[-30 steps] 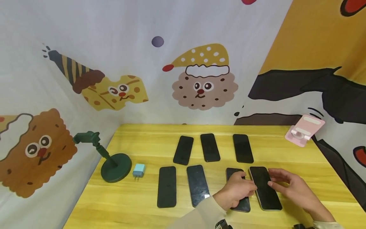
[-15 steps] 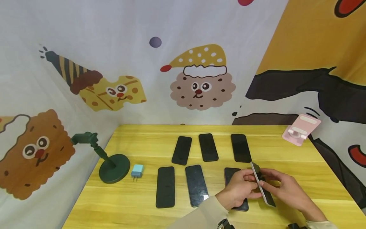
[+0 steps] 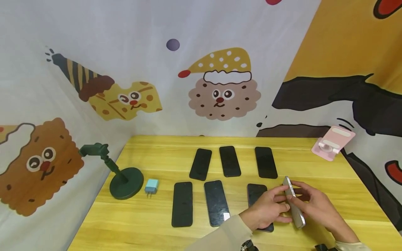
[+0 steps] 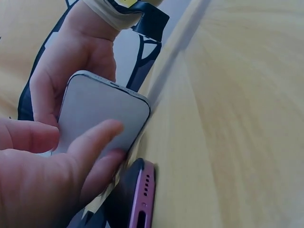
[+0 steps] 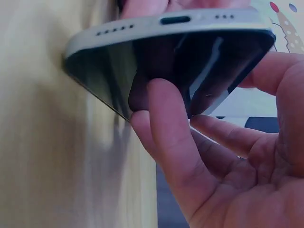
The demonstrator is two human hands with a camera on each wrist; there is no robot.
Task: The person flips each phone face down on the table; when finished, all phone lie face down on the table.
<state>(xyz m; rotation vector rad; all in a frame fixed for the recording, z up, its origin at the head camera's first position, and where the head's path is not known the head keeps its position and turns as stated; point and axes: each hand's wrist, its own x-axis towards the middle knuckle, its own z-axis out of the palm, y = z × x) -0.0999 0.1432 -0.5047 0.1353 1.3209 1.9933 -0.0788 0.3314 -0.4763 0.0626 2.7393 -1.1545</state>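
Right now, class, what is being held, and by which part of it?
The silver-edged phone: left hand and right hand hold it at its upper long edge, leaving the charging-port end free.

Phones (image 3: 297,216): 7 (held one included) | hands (image 3: 269,208): 2 | charger (image 3: 151,187): 1 | stands (image 3: 133,184): 2

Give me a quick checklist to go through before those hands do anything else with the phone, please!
1. Right hand on the silver-edged phone: holding it, ok.
2. Left hand: reaches across the phone's pale back; whether its grip is firm, cannot tell.
3. Screen: dark and facing the right hand, ok.
4. Phone lying flat: not ok, it is tilted steeply; contact with the wooden table, cannot tell.
5. Room beneath the left hand: not ok, the pink-edged phone lies there.
6. Light-blue plug adapter: well clear of both hands, ok.
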